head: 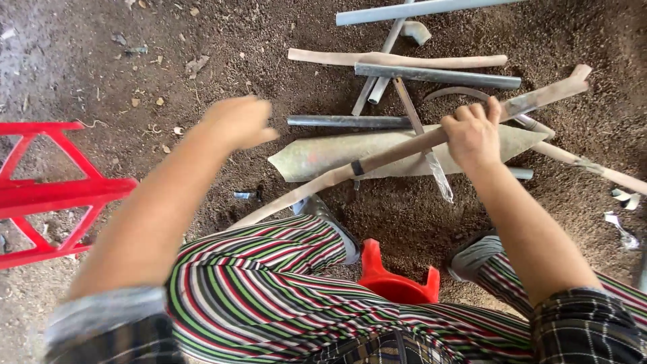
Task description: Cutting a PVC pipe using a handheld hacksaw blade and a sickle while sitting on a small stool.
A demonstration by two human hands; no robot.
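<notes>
- Seen from the head camera, a seated person in striped trousers (pixel 269 283) works over a dirt floor (pixel 222 40), with a red plastic stool (pixel 397 280) between the knees
- Right hand (pixel 474 135), at about two o'clock in the view, has its fingers curled fully round a long pale wooden stick (pixel 377 162), which runs on a slant from eight o'clock near the left knee up to two o'clock past the knuckles
- Left hand (pixel 236 123), at about eleven o'clock, is raised off the ground and blurred; its fingers look loosely bent and seem to hold nothing, though the blur leaves that uncertain
- Beyond the stick, at twelve to one o'clock, lies a loose heap: grey metal pipes (pixel 438 76), another pale wooden pole (pixel 397 59), a curved strip, and a flat pointed grey sheet (pixel 323 156) lying under the stick
- A red plastic frame (pixel 54 192) stands at nine o'clock, well apart from both hands
- Judged from this moment, the stick is gripped by one hand only and near its upper end, so its long lower part could swing or slip against the knee; its far tip sits close to the heap and could snag a pipe and roll it toward the feet (pixel 472 256)
</notes>
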